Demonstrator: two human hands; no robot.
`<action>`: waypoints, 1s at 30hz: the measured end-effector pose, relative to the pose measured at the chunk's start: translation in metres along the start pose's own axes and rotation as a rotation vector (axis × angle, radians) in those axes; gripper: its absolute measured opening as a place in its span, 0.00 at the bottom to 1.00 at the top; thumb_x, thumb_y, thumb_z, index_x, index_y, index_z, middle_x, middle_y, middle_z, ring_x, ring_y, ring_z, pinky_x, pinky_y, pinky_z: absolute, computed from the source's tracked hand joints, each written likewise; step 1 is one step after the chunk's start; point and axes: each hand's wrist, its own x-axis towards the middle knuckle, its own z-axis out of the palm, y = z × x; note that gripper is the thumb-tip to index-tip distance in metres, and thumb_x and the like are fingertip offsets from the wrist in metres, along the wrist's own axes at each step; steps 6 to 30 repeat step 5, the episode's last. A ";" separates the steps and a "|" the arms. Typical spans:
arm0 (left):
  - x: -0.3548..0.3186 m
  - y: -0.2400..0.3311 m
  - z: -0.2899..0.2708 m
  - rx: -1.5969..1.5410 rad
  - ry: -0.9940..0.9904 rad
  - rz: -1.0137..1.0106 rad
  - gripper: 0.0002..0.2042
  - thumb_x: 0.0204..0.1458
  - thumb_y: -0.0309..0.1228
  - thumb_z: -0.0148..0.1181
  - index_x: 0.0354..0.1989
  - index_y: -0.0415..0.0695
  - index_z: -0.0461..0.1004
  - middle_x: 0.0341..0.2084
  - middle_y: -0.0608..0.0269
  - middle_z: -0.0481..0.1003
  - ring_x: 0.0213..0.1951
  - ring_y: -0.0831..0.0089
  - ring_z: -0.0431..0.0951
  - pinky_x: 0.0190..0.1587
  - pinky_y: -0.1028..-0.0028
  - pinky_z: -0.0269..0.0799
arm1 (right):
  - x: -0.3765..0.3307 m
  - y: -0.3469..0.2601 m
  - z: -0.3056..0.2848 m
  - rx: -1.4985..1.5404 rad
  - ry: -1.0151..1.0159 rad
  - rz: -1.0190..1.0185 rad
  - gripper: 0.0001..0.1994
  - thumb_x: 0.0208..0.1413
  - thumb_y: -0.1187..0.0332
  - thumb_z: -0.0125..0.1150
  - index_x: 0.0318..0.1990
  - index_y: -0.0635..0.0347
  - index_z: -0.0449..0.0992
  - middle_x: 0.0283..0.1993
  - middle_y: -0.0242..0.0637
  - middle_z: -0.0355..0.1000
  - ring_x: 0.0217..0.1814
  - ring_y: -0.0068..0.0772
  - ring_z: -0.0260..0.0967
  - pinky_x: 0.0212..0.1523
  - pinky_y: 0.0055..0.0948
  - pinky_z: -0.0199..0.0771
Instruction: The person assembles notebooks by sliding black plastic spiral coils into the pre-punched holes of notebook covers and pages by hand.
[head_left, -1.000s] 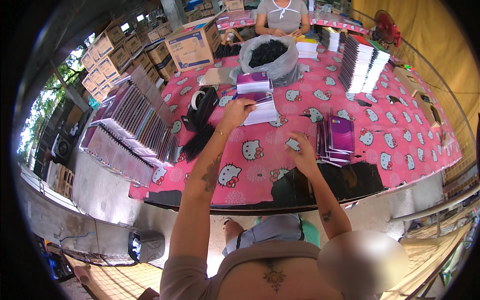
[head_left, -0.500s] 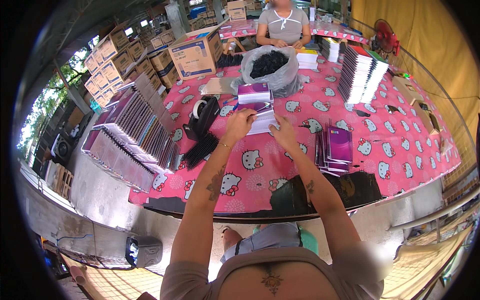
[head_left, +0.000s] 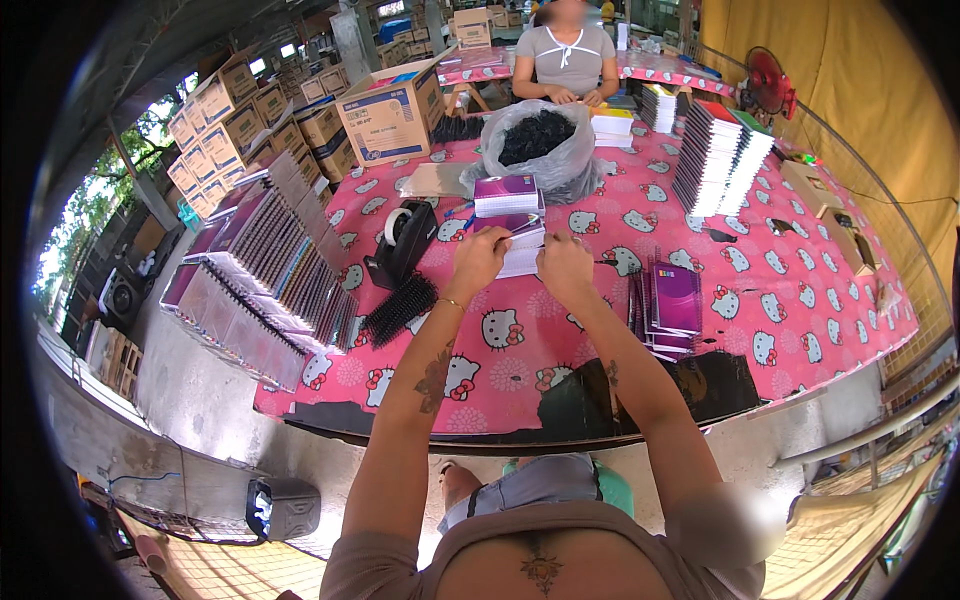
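Observation:
A small purple-covered notebook with white pages lies on a pile of loose white sheets in front of me. My left hand is closed on its left edge, fingertips on the cover and pages. On the opposite edge my right hand is closed with curled fingers; its fingertips are partly hidden. Just beyond stands a stack of purple notebooks. A black tape dispenser and black plastic binding coils lie left of my left hand. Upright purple notebooks stand right of my right forearm.
Tall spiral notebook stacks line the table's left side; more stand at right. A clear bag of black coils sits behind the work. Cardboard boxes rise at back left. Across the table is a person; a red fan stands nearby.
My right hand has shifted a little and its fingers are more curled at the notebook's right edge. My left hand keeps its place at the left edge.

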 end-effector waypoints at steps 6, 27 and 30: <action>-0.001 0.001 0.001 0.018 -0.021 -0.043 0.10 0.54 0.33 0.62 0.44 0.49 0.78 0.36 0.57 0.79 0.38 0.55 0.80 0.39 0.59 0.74 | 0.013 -0.011 -0.004 -0.111 -0.056 -0.043 0.15 0.51 0.62 0.61 0.43 0.61 0.79 0.46 0.41 0.76 0.51 0.52 0.74 0.60 0.59 0.65; -0.001 0.001 0.001 0.018 -0.021 -0.043 0.10 0.54 0.33 0.62 0.44 0.49 0.78 0.36 0.57 0.79 0.38 0.55 0.80 0.39 0.59 0.74 | 0.013 -0.011 -0.004 -0.111 -0.056 -0.043 0.15 0.51 0.62 0.61 0.43 0.61 0.79 0.46 0.41 0.76 0.51 0.52 0.74 0.60 0.59 0.65; -0.001 0.001 0.001 0.018 -0.021 -0.043 0.10 0.54 0.33 0.62 0.44 0.49 0.78 0.36 0.57 0.79 0.38 0.55 0.80 0.39 0.59 0.74 | 0.013 -0.011 -0.004 -0.111 -0.056 -0.043 0.15 0.51 0.62 0.61 0.43 0.61 0.79 0.46 0.41 0.76 0.51 0.52 0.74 0.60 0.59 0.65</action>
